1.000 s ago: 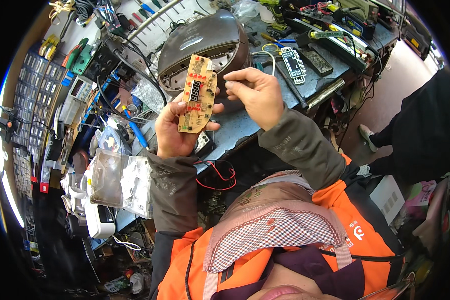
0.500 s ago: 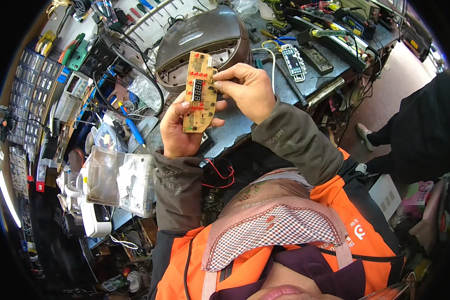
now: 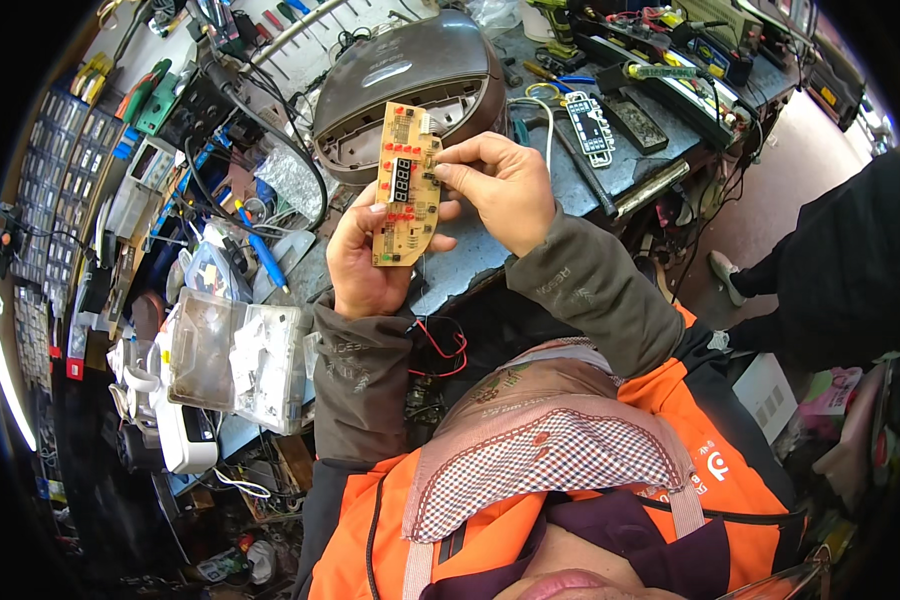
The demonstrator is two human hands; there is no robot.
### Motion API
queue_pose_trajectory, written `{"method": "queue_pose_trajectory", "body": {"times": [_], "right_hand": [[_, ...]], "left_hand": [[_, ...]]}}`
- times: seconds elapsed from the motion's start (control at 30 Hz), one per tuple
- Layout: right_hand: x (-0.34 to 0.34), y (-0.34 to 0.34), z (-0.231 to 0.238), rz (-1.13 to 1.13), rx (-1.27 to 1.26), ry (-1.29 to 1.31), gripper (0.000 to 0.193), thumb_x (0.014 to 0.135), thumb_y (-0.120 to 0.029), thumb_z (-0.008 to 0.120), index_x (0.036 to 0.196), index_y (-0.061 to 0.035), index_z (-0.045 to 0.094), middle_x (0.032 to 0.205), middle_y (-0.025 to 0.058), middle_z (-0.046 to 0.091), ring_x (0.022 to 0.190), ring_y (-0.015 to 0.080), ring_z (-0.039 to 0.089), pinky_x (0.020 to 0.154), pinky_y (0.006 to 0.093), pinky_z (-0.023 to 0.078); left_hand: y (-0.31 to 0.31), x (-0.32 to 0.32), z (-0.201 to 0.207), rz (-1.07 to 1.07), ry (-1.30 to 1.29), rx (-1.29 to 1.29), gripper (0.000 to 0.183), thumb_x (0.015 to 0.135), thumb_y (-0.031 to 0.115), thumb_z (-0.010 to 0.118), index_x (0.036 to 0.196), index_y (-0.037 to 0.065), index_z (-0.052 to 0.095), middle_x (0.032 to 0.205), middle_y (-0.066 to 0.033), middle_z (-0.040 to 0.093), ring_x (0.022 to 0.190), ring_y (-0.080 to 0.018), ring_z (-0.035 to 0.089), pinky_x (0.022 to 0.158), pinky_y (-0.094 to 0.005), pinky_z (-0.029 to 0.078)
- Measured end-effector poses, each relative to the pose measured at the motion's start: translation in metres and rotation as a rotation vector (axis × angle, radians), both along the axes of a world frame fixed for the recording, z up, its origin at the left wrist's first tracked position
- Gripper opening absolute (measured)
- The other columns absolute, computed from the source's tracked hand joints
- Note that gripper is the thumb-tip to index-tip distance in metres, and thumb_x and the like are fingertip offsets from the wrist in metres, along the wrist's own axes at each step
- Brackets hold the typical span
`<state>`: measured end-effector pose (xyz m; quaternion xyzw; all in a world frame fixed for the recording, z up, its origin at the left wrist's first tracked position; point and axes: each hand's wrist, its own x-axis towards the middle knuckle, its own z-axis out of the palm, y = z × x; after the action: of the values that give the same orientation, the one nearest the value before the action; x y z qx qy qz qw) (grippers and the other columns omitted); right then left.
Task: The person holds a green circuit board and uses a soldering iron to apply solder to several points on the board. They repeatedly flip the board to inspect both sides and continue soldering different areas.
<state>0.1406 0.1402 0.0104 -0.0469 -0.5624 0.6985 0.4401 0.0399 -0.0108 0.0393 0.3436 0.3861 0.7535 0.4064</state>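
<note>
My left hand [image 3: 366,270] is closed round the lower part of a tan circuit board [image 3: 394,240], thumb on its face and fingertips showing past its right edge. The board stands nearly upright, with red lights, a black digit display [image 3: 401,180] and a white connector near its top. At the board's right edge is my right hand [image 3: 510,190], its thumb and forefinger pinched together beside small black parts. Whether something tiny sits between those fingertips, I cannot make out. Behind the board rests a dark brown appliance lid or housing [image 3: 410,65] with an open front.
A white-framed circuit board [image 3: 589,128] and a dark tray [image 3: 632,120] lie on the bench to the right. At left are a clear parts box [image 3: 270,370], a blue pen-like tool [image 3: 266,262] and black cables. A person in dark clothes [image 3: 840,270] stands at far right.
The circuit board and both hands have shifted very slightly to the right. The grip of each hand looks the same.
</note>
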Motion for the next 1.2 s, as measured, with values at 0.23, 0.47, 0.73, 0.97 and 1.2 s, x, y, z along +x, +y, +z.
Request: {"method": "queue_pose_trajectory", "body": {"times": [0.23,0.47,0.73,0.97,1.2], "right_hand": [[0.005,0.004,0.004,-0.09,0.202,-0.082,0.01,0.093,-0.002,0.077,0.102,0.0034,0.078,0.095,0.0078,0.074,0.077,0.0131,0.072,0.066,0.0281,0.058],[0.01,0.021,0.021,-0.078,0.426,-0.224,0.015,0.094,-0.005,0.077,0.106,0.0048,0.077,0.089,0.0084,0.078,0.078,0.0106,0.073,0.07,0.0251,0.059],[0.014,0.028,0.033,-0.021,0.487,-0.311,0.015,0.093,-0.002,0.073,0.104,0.0063,0.077,0.09,0.0101,0.079,0.081,0.0121,0.074,0.072,0.0273,0.06],[0.009,0.02,0.018,0.012,0.233,-0.138,0.014,0.09,-0.008,0.078,0.097,0.0045,0.077,0.089,0.0133,0.078,0.073,0.0176,0.072,0.069,0.0311,0.058],[0.003,0.016,0.019,0.183,-0.228,-0.157,0.009,0.093,-0.007,0.08,0.096,-0.0003,0.074,0.087,0.0075,0.075,0.071,0.0132,0.068,0.068,0.028,0.058]], "left_hand": [[0.0,0.003,0.002,0.023,0.035,-0.006,0.064,0.096,0.025,0.047,0.149,-0.01,0.047,0.136,-0.0259,0.066,0.112,-0.0412,0.074,0.079,-0.0463,0.068],[0.0,0.003,0.005,0.005,0.052,-0.002,0.059,0.096,0.02,0.044,0.145,-0.013,0.049,0.133,-0.0263,0.067,0.11,-0.0405,0.074,0.077,-0.046,0.068],[0.001,0.003,0.005,0.014,0.073,0.001,0.059,0.096,0.019,0.042,0.145,-0.013,0.049,0.133,-0.0264,0.067,0.109,-0.0405,0.075,0.076,-0.0455,0.068],[0.003,0.006,0.005,0.021,0.032,0.002,0.06,0.096,0.02,0.042,0.146,-0.012,0.049,0.131,-0.0269,0.068,0.109,-0.0399,0.075,0.076,-0.0452,0.068],[0.003,0.001,0.002,-0.028,0.017,0.008,0.059,0.097,0.021,0.043,0.145,-0.012,0.05,0.129,-0.028,0.069,0.109,-0.0397,0.074,0.076,-0.0457,0.068]]}}
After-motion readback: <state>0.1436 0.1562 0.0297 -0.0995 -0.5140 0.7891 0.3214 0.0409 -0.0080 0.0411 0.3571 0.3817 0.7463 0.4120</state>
